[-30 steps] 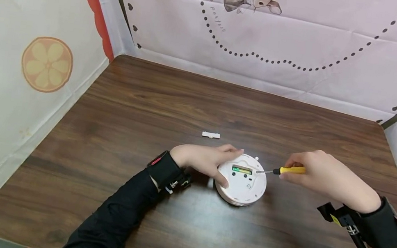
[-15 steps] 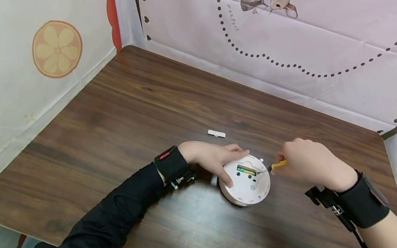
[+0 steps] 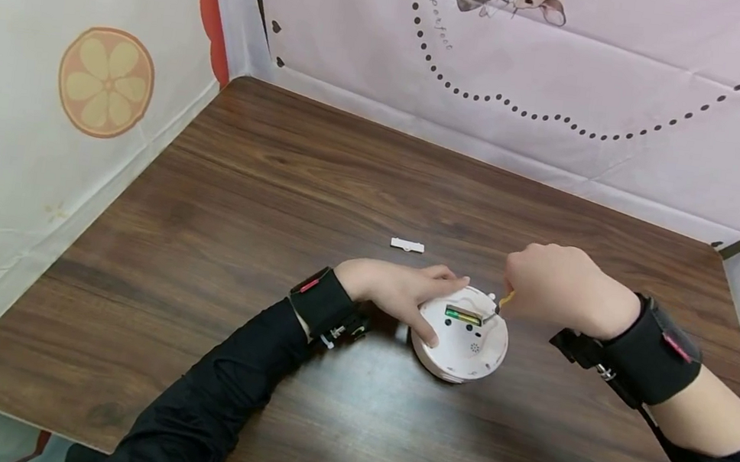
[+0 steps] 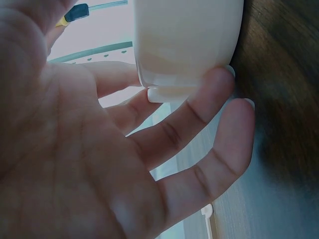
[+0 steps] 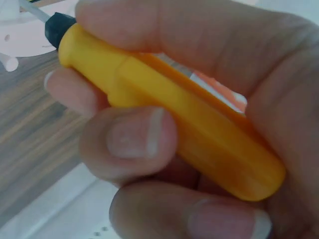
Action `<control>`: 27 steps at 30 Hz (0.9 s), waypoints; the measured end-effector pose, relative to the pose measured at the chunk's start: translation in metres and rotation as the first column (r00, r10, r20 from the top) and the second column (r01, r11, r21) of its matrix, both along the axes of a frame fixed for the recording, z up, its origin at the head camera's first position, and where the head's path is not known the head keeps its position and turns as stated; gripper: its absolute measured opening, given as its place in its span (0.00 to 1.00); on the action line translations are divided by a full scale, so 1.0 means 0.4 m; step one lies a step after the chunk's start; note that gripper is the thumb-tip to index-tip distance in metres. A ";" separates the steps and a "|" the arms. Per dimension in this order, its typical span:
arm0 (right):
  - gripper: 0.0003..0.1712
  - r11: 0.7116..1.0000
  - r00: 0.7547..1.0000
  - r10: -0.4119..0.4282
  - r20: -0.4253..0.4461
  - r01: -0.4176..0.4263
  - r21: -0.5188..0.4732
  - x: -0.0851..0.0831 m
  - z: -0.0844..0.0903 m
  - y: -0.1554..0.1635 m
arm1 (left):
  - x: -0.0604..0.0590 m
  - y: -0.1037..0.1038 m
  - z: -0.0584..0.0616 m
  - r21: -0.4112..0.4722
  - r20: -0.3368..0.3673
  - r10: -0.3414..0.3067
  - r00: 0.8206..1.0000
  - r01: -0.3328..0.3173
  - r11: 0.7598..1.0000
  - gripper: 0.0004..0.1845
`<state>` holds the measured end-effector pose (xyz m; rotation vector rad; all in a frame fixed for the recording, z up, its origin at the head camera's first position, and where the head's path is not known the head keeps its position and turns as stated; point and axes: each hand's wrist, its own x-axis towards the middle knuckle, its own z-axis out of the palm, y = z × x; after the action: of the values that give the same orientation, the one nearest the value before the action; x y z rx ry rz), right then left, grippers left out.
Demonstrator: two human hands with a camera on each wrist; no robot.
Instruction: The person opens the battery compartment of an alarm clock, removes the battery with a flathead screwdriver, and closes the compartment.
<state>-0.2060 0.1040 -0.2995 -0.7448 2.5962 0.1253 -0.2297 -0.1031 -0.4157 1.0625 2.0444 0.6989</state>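
A round white device lies on the table with a slot in its face, where a green and yellow battery shows. My left hand grips the device from its left side, thumb on the near part of the face. In the left wrist view its fingers curl against the white side wall. My right hand holds a screwdriver by its yellow handle, fingers wrapped round it. The screwdriver's thin shaft slants down to the right end of the battery slot; the fist hides most of the handle in the head view.
A small white battery cover lies on the brown wooden table behind the left hand. Printed cloth walls stand along the table's back and left sides. Each wrist wears a black strap with a camera.
My right hand has moved left and turned over the screwdriver, so the handle now stands steeper and closer to the device. My left hand keeps its grip. The head view has shifted slightly.
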 end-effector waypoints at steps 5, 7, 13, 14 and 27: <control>0.21 0.998 0.995 0.058 -0.085 -0.056 0.026 0.017 0.000 -0.029 | 0.000 -0.002 0.003 0.000 0.003 0.002 1.000 -0.002 1.000 0.54; 0.22 0.997 0.993 0.068 -0.100 -0.065 0.030 0.019 0.001 -0.035 | 0.000 -0.003 0.001 0.000 0.005 0.005 1.000 -0.005 1.000 0.54; 0.23 0.998 0.997 0.045 -0.056 -0.043 0.038 0.021 0.000 -0.039 | 0.004 -0.002 -0.005 -0.006 0.015 0.002 1.000 -0.002 1.000 0.54; 0.23 0.998 0.998 0.039 -0.042 -0.038 0.041 0.020 -0.001 -0.040 | 0.005 -0.001 -0.005 -0.006 0.015 0.002 1.000 -0.001 1.000 0.54; 0.18 0.997 0.998 0.036 0.051 -0.039 0.063 -0.003 -0.005 -0.050 | 0.001 -0.006 -0.003 -0.002 0.009 0.001 1.000 -0.001 1.000 0.54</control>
<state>-0.2073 0.0842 -0.3014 -0.7638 2.5200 0.1984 -0.2294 -0.1057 -0.4167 1.0554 2.0373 0.7006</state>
